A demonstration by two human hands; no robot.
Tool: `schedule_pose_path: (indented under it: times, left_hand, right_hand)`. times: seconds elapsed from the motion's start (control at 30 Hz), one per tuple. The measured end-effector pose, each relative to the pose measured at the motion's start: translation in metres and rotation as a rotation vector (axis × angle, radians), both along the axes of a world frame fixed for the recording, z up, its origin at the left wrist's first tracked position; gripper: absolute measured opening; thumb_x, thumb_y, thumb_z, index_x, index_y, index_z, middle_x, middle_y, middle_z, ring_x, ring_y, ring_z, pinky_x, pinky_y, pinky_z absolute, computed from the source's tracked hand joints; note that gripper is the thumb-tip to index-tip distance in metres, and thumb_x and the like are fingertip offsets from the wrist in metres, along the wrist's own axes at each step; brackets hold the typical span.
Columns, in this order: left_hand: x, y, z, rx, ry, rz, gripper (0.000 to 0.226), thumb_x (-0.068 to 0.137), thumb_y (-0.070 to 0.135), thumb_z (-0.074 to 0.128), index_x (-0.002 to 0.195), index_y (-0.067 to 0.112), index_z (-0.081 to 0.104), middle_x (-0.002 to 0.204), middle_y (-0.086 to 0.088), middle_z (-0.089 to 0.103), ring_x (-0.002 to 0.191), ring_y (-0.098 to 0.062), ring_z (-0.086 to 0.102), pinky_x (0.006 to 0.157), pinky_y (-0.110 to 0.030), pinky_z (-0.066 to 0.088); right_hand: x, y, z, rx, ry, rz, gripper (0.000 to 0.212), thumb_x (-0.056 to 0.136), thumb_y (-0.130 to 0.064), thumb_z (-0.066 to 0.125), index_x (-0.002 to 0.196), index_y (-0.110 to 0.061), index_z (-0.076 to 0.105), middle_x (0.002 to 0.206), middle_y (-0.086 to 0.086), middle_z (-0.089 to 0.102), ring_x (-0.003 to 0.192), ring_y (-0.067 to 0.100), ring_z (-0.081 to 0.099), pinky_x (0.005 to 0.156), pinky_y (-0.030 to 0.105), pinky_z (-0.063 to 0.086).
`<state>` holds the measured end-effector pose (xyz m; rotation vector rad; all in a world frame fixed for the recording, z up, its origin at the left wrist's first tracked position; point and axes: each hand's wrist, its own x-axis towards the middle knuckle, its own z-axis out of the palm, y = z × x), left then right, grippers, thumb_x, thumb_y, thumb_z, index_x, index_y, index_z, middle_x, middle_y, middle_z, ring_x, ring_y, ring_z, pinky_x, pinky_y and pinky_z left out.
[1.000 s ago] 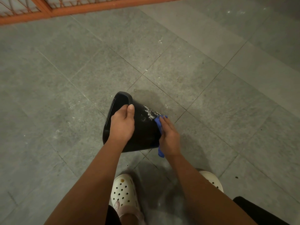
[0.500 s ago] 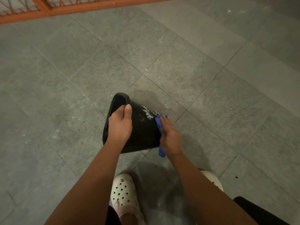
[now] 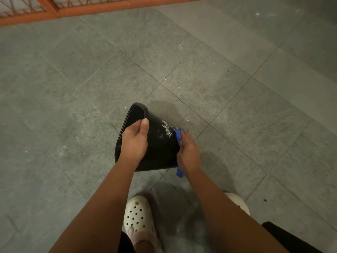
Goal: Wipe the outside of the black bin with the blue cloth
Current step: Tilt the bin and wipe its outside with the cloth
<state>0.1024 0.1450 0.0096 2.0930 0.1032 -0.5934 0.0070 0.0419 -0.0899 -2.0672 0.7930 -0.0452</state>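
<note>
- On the side wall of the black bin, the right hand presses the blue cloth flat with its fingers extended; one end of the cloth hangs out below the wrist.
- The left hand is closed over the bin's rim, thumb on the outer wall and fingers curled into the opening.
- The bin lies tipped on the grey tiled floor, its mouth facing left and its base toward the right hand.
- White smears mark the bin's wall just beside the cloth.
- Two white clogs stand near the bin, toward the viewer.
- An orange railing runs along the far edge.
</note>
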Motion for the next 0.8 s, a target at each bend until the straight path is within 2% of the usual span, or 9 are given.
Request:
schedule_pose_path:
  times: [0.1,0.17,0.23,0.3,0.4,0.47,0.57,0.67,0.8]
  left_hand:
    - [0.000,-0.004,0.002,-0.009,0.007,-0.014,0.041,0.098,0.040,0.042,0.093,0.006,0.065,0.093,-0.020,0.068,0.092,-0.030,0.065,0.093,-0.049,0.050]
    - [0.001,-0.004,0.004,-0.017,0.039,0.012,0.043,0.098,0.040,0.042,0.096,0.003,0.065,0.096,-0.023,0.067,0.095,-0.034,0.064,0.093,-0.050,0.050]
    - [0.002,-0.004,0.005,-0.026,0.078,0.022,0.043,0.098,0.040,0.043,0.098,0.003,0.065,0.098,-0.022,0.067,0.095,-0.033,0.065,0.093,-0.050,0.050]
    - [0.002,-0.004,0.006,-0.039,0.109,0.023,0.039,0.098,0.040,0.043,0.096,0.009,0.067,0.097,-0.016,0.070,0.094,-0.027,0.066,0.093,-0.047,0.050]
    - [0.000,-0.004,0.006,-0.068,0.133,0.089,0.032,0.098,0.041,0.044,0.089,0.022,0.069,0.095,-0.006,0.072,0.094,-0.020,0.067,0.094,-0.046,0.050]
    - [-0.001,-0.003,0.007,-0.067,0.129,0.092,0.032,0.098,0.041,0.044,0.090,0.023,0.069,0.096,-0.004,0.071,0.096,-0.019,0.066,0.095,-0.045,0.049]
    - [-0.002,-0.004,0.009,-0.057,0.128,0.059,0.036,0.098,0.040,0.043,0.095,0.016,0.069,0.097,-0.009,0.071,0.097,-0.021,0.065,0.096,-0.045,0.048]
    - [-0.001,-0.004,0.008,-0.052,0.118,0.023,0.041,0.098,0.041,0.043,0.096,0.008,0.068,0.096,-0.017,0.070,0.095,-0.029,0.066,0.094,-0.048,0.050]
    - [-0.002,-0.002,0.004,-0.071,0.107,-0.008,0.040,0.096,0.043,0.045,0.092,0.012,0.069,0.092,-0.019,0.070,0.092,-0.034,0.067,0.092,-0.055,0.050]
  right_hand:
    - [-0.007,0.015,0.001,-0.059,0.050,-0.073,0.056,0.084,0.010,0.044,0.137,-0.003,0.036,0.147,0.013,0.034,0.140,0.023,0.024,0.117,0.029,0.011]
    - [-0.015,0.029,0.002,-0.095,-0.044,-0.064,0.052,0.080,0.011,0.050,0.131,0.000,0.046,0.140,0.018,0.043,0.134,0.029,0.035,0.115,0.039,0.022]
    - [-0.019,0.034,0.002,-0.118,-0.194,-0.024,0.046,0.080,0.008,0.049,0.126,0.001,0.051,0.135,0.020,0.049,0.130,0.030,0.041,0.113,0.037,0.028]
    - [-0.013,0.028,0.007,-0.085,-0.224,0.001,0.048,0.081,0.010,0.050,0.127,-0.001,0.050,0.137,0.017,0.047,0.133,0.026,0.037,0.114,0.035,0.025]
    - [0.003,0.015,0.019,-0.027,-0.131,0.049,0.049,0.086,0.008,0.046,0.133,-0.006,0.045,0.142,0.011,0.042,0.137,0.022,0.031,0.113,0.025,0.015]
    - [0.010,0.010,0.017,-0.067,-0.034,0.032,0.048,0.089,0.003,0.043,0.136,-0.008,0.042,0.143,0.008,0.042,0.136,0.021,0.030,0.110,0.020,0.011]
    - [0.006,0.008,0.015,-0.108,0.039,-0.033,0.043,0.088,0.000,0.046,0.131,-0.006,0.048,0.130,0.012,0.051,0.124,0.026,0.040,0.108,0.026,0.024]
    - [-0.004,0.020,0.020,-0.110,-0.110,-0.032,0.037,0.082,0.003,0.053,0.118,-0.003,0.058,0.113,0.014,0.056,0.106,0.026,0.050,0.096,0.038,0.044]
    - [0.006,0.023,0.031,-0.041,-0.218,-0.011,0.040,0.087,-0.003,0.044,0.124,-0.008,0.055,0.129,0.014,0.053,0.121,0.024,0.046,0.106,0.033,0.033]
